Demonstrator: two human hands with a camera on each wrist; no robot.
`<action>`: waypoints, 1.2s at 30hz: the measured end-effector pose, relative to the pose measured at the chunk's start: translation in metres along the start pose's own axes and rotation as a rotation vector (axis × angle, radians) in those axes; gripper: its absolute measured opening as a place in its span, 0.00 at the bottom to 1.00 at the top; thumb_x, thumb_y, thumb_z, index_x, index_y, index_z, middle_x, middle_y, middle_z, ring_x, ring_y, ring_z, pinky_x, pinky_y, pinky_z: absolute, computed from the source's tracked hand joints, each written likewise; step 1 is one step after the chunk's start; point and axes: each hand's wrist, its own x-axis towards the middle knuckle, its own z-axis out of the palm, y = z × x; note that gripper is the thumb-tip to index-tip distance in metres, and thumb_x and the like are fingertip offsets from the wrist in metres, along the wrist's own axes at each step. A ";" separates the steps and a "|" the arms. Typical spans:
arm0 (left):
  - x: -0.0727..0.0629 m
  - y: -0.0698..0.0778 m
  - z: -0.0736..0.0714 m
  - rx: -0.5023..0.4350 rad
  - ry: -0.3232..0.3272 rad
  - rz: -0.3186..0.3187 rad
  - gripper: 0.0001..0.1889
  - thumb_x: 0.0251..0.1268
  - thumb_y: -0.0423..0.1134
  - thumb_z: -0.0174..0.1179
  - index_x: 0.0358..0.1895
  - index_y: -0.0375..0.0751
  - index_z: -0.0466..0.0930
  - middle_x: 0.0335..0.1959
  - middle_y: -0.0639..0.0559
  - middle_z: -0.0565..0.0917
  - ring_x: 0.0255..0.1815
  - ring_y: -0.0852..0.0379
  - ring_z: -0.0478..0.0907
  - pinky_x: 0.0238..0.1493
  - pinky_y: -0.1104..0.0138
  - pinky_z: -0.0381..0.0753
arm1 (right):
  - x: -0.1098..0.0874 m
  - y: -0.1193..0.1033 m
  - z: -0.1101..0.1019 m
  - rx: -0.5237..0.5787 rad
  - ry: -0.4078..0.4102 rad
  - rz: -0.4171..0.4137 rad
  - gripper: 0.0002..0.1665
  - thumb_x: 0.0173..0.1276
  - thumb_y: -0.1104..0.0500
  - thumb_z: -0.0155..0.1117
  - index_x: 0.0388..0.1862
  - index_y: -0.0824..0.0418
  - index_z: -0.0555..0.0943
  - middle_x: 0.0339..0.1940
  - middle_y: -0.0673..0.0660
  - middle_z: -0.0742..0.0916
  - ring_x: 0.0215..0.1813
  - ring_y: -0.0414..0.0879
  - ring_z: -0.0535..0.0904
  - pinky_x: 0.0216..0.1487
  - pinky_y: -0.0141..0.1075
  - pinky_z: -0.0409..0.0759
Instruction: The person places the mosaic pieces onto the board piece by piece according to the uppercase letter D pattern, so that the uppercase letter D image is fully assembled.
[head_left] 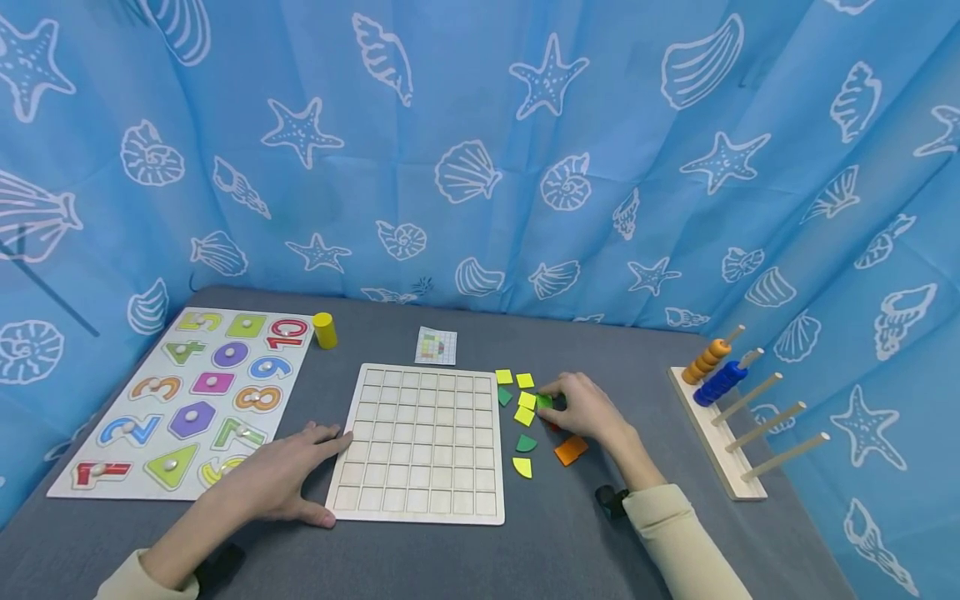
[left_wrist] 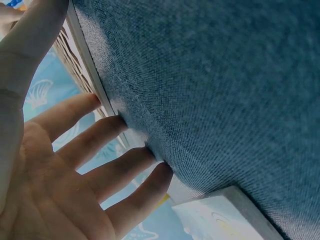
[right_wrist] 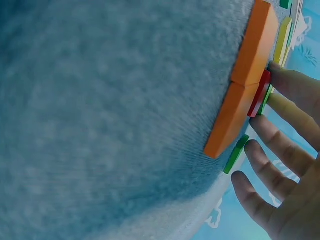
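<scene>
A wooden grid board (head_left: pixel 420 442) with square cells lies in the middle of the table. My left hand (head_left: pixel 281 475) touches its left edge, fingers spread, thumb at the lower corner; the left wrist view shows the fingers (left_wrist: pixel 145 162) extended along the rim. To the board's right, my right hand (head_left: pixel 585 408) has thumb and forefinger about a light green tile (head_left: pixel 543 402), which they pinch. Close to those fingertips, the right wrist view shows a red piece (right_wrist: pixel 260 95), another green piece (right_wrist: pixel 236 154) and orange blocks (right_wrist: pixel 245 75). Yellow tiles (head_left: pixel 524 415) lie left of the hand.
Dark green pieces (head_left: pixel 526 443) and a yellow quarter-round (head_left: pixel 522 467) lie beside the board. A small pattern card (head_left: pixel 436 346) is behind it. At left are a number puzzle (head_left: pixel 187 400) and yellow cylinder (head_left: pixel 325 331); at right stands a pegged bead counter (head_left: pixel 720 433).
</scene>
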 end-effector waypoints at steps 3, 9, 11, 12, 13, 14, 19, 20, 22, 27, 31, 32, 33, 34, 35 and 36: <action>0.000 0.000 0.000 0.001 -0.002 -0.003 0.59 0.37 0.71 0.76 0.76 0.46 0.69 0.75 0.36 0.71 0.75 0.25 0.66 0.65 0.30 0.70 | 0.000 0.000 0.001 0.005 -0.006 -0.001 0.17 0.66 0.57 0.74 0.52 0.62 0.89 0.42 0.57 0.90 0.37 0.46 0.77 0.37 0.38 0.74; 0.000 0.000 0.000 0.011 -0.001 0.002 0.59 0.37 0.73 0.75 0.76 0.46 0.69 0.75 0.36 0.71 0.74 0.25 0.66 0.65 0.30 0.70 | 0.001 0.000 0.003 -0.021 -0.003 0.022 0.13 0.67 0.55 0.73 0.48 0.59 0.91 0.30 0.55 0.83 0.31 0.43 0.69 0.30 0.34 0.66; 0.000 -0.001 0.000 0.012 0.000 0.006 0.59 0.37 0.73 0.75 0.76 0.45 0.69 0.75 0.36 0.71 0.74 0.25 0.67 0.65 0.31 0.70 | 0.000 0.000 0.003 -0.023 0.007 0.028 0.13 0.66 0.54 0.73 0.46 0.58 0.91 0.29 0.56 0.81 0.30 0.43 0.69 0.30 0.33 0.64; 0.000 -0.001 0.000 0.011 -0.001 0.006 0.59 0.37 0.73 0.75 0.76 0.45 0.69 0.75 0.36 0.71 0.74 0.25 0.66 0.65 0.31 0.70 | 0.000 0.000 0.003 -0.024 0.012 0.030 0.13 0.66 0.54 0.73 0.46 0.58 0.91 0.28 0.56 0.81 0.30 0.43 0.69 0.29 0.33 0.64; -0.001 0.000 -0.001 0.009 -0.001 0.007 0.59 0.37 0.73 0.75 0.76 0.45 0.69 0.75 0.36 0.71 0.74 0.25 0.66 0.65 0.31 0.70 | 0.000 0.000 0.003 -0.024 0.017 0.030 0.13 0.66 0.54 0.73 0.46 0.58 0.91 0.28 0.56 0.81 0.29 0.43 0.69 0.29 0.33 0.64; -0.001 0.000 -0.001 0.003 -0.003 0.003 0.59 0.37 0.72 0.75 0.76 0.45 0.69 0.75 0.36 0.71 0.75 0.25 0.66 0.66 0.31 0.70 | 0.000 -0.001 0.003 -0.023 0.022 0.028 0.13 0.66 0.54 0.73 0.46 0.58 0.91 0.28 0.57 0.80 0.29 0.43 0.69 0.29 0.33 0.63; 0.000 0.000 -0.001 -0.012 -0.016 -0.008 0.59 0.37 0.71 0.76 0.76 0.45 0.68 0.75 0.36 0.71 0.75 0.25 0.65 0.67 0.31 0.69 | -0.001 -0.006 0.000 -0.023 0.052 0.001 0.14 0.66 0.53 0.72 0.46 0.59 0.91 0.28 0.56 0.81 0.28 0.42 0.68 0.27 0.31 0.64; 0.000 0.000 -0.001 -0.012 -0.017 -0.009 0.59 0.37 0.71 0.76 0.76 0.45 0.68 0.75 0.36 0.71 0.75 0.25 0.65 0.67 0.32 0.69 | -0.001 -0.008 -0.001 -0.023 0.057 -0.003 0.14 0.66 0.54 0.72 0.46 0.59 0.90 0.27 0.56 0.81 0.28 0.42 0.68 0.28 0.32 0.64; 0.000 0.000 -0.001 -0.011 -0.017 -0.006 0.59 0.37 0.71 0.76 0.76 0.45 0.68 0.75 0.36 0.71 0.75 0.25 0.65 0.67 0.31 0.69 | -0.001 -0.012 -0.002 -0.026 0.065 -0.011 0.15 0.65 0.54 0.72 0.46 0.60 0.90 0.28 0.56 0.81 0.29 0.42 0.69 0.29 0.32 0.64; 0.000 0.000 0.000 -0.024 -0.019 -0.006 0.59 0.38 0.71 0.76 0.76 0.44 0.68 0.75 0.36 0.70 0.75 0.24 0.65 0.67 0.31 0.68 | -0.001 -0.025 -0.003 -0.035 0.077 -0.022 0.15 0.64 0.54 0.73 0.46 0.61 0.90 0.29 0.56 0.83 0.31 0.43 0.70 0.31 0.34 0.66; 0.000 0.000 0.000 -0.040 -0.024 -0.017 0.59 0.38 0.71 0.77 0.76 0.43 0.68 0.76 0.36 0.70 0.76 0.24 0.64 0.69 0.31 0.67 | -0.001 -0.037 -0.004 -0.039 0.086 -0.020 0.15 0.64 0.53 0.74 0.46 0.59 0.90 0.31 0.57 0.84 0.34 0.44 0.69 0.32 0.34 0.67; 0.000 0.000 0.000 -0.039 -0.025 -0.017 0.59 0.38 0.71 0.77 0.76 0.43 0.68 0.76 0.36 0.70 0.76 0.24 0.64 0.68 0.31 0.67 | -0.001 -0.040 -0.005 -0.039 0.089 -0.023 0.15 0.64 0.52 0.74 0.46 0.59 0.91 0.31 0.57 0.84 0.34 0.44 0.69 0.32 0.34 0.67; 0.000 0.000 0.000 -0.044 -0.027 -0.023 0.59 0.38 0.70 0.77 0.76 0.43 0.68 0.76 0.36 0.70 0.76 0.24 0.64 0.69 0.31 0.67 | 0.000 -0.043 -0.005 -0.041 0.092 -0.025 0.15 0.64 0.52 0.74 0.46 0.59 0.90 0.32 0.57 0.84 0.34 0.44 0.69 0.33 0.34 0.67; 0.000 0.000 0.000 -0.040 -0.028 -0.019 0.59 0.38 0.70 0.77 0.76 0.43 0.68 0.76 0.35 0.70 0.76 0.24 0.64 0.68 0.30 0.67 | 0.000 -0.046 -0.006 -0.043 0.095 -0.031 0.15 0.64 0.52 0.74 0.46 0.59 0.90 0.32 0.57 0.84 0.34 0.44 0.70 0.32 0.34 0.68; 0.000 0.000 0.000 -0.042 -0.030 -0.021 0.59 0.38 0.70 0.77 0.76 0.44 0.68 0.76 0.35 0.70 0.76 0.24 0.64 0.68 0.30 0.67 | 0.001 -0.048 -0.006 -0.043 0.099 -0.040 0.15 0.64 0.52 0.74 0.46 0.59 0.91 0.32 0.57 0.84 0.34 0.44 0.71 0.32 0.34 0.68; 0.001 0.000 0.000 -0.039 -0.029 -0.017 0.59 0.38 0.71 0.77 0.76 0.44 0.68 0.76 0.35 0.70 0.76 0.24 0.64 0.68 0.30 0.67 | 0.002 -0.051 -0.006 -0.044 0.103 -0.051 0.15 0.64 0.52 0.74 0.46 0.59 0.91 0.33 0.57 0.85 0.35 0.44 0.72 0.32 0.34 0.70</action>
